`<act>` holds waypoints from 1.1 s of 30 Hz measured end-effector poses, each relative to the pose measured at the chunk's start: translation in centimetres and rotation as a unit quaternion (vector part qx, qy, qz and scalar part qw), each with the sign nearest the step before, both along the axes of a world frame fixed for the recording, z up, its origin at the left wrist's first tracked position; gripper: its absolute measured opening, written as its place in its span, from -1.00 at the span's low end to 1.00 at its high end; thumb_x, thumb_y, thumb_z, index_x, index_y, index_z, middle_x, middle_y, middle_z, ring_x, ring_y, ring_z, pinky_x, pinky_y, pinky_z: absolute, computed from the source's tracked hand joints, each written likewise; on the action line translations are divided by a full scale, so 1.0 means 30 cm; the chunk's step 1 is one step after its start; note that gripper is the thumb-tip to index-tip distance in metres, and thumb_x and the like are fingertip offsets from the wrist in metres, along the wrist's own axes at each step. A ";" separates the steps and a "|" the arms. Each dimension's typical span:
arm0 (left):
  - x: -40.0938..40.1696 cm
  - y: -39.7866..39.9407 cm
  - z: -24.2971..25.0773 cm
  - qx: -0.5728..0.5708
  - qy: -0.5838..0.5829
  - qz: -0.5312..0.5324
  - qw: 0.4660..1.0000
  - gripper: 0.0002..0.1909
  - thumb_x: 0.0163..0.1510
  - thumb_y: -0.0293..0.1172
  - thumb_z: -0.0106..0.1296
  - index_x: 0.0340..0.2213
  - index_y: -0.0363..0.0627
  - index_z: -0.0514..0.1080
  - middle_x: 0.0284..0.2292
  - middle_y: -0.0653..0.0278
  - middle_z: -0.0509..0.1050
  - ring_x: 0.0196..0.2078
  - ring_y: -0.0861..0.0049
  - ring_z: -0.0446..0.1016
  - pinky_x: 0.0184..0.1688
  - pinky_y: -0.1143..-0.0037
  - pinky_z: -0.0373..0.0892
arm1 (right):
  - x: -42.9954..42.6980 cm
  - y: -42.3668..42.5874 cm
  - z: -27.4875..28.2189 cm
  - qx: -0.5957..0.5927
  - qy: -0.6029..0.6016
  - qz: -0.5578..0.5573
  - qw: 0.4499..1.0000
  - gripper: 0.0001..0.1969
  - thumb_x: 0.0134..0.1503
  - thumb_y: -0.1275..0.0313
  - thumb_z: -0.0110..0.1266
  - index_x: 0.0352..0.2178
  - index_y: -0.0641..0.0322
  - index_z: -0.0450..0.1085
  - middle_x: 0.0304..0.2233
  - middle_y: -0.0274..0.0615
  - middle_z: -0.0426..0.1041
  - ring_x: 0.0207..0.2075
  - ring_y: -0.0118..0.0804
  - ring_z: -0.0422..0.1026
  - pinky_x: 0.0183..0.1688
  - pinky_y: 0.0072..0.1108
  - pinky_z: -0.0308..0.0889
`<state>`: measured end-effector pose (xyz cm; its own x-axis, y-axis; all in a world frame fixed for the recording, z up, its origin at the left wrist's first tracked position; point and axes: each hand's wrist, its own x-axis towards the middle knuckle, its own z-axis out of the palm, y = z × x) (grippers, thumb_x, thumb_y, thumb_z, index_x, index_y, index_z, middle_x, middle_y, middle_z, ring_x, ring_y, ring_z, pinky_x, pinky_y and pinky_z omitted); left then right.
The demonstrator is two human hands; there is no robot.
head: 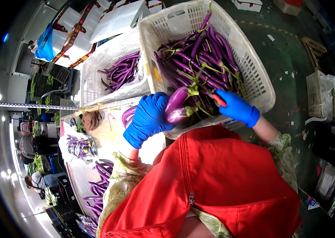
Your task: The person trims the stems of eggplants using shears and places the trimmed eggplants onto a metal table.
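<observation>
My left hand [150,117], in a blue glove, is closed around long purple eggplants [177,101]; their green stem ends point to the right over a white plastic crate [249,64]. Red-handled cutters [219,100], seemingly scissors or pruning shears, are in my gloved right hand [235,107]. Their blades reach toward the stem of one held eggplant; whether they touch it I cannot tell. Beneath and beyond both hands, a heap of purple eggplants [197,59] with green stems fills much of the crate.
A second white crate [88,80] holds more eggplants [122,71]. On the table [108,125] lie a brown cloth [91,120] and bagged eggplants [79,147], with loose eggplants [97,190] nearer my body. White foam boxes [69,35] stand beyond. Several people work at the far left, one in an apron [39,180].
</observation>
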<state>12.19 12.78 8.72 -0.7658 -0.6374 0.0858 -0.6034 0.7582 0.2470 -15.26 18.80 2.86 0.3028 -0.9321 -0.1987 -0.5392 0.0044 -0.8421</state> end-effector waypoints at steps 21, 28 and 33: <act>0.842 0.698 0.295 0.113 -0.303 0.188 0.928 -0.61 -0.28 -0.20 0.10 -0.35 -0.06 0.33 -0.32 0.29 0.36 -0.16 0.36 0.32 0.03 0.26 0.13 | 0.046 -0.108 -0.161 0.133 -0.245 -0.167 0.946 -0.47 -0.06 0.53 -0.11 0.03 0.22 0.09 -0.37 -0.26 0.25 -0.65 -0.55 0.19 -0.62 -0.70 0.13; 0.914 0.952 0.125 0.306 -0.338 0.303 0.837 -0.16 -0.31 -0.30 0.18 0.06 0.15 0.07 0.13 0.15 -0.06 0.21 0.18 -0.16 0.12 0.02 -0.15 | 0.053 -0.128 -0.171 0.145 -0.198 -0.123 0.962 -0.45 -0.08 0.56 -0.10 0.03 0.22 0.10 -0.37 -0.33 0.24 -0.43 -0.54 0.23 -0.38 -0.73 0.18; 1.009 0.878 0.043 0.357 -0.138 0.388 0.839 -0.11 -0.25 -0.16 0.17 0.11 0.20 -0.02 0.16 0.12 -0.15 0.21 0.09 -0.27 0.12 -0.01 -0.26 | 0.011 -0.121 -0.196 0.150 -0.215 -0.128 0.956 -0.46 -0.07 0.56 -0.09 0.03 0.22 0.10 -0.34 -0.33 0.24 -0.42 -0.53 0.22 -0.34 -0.71 0.17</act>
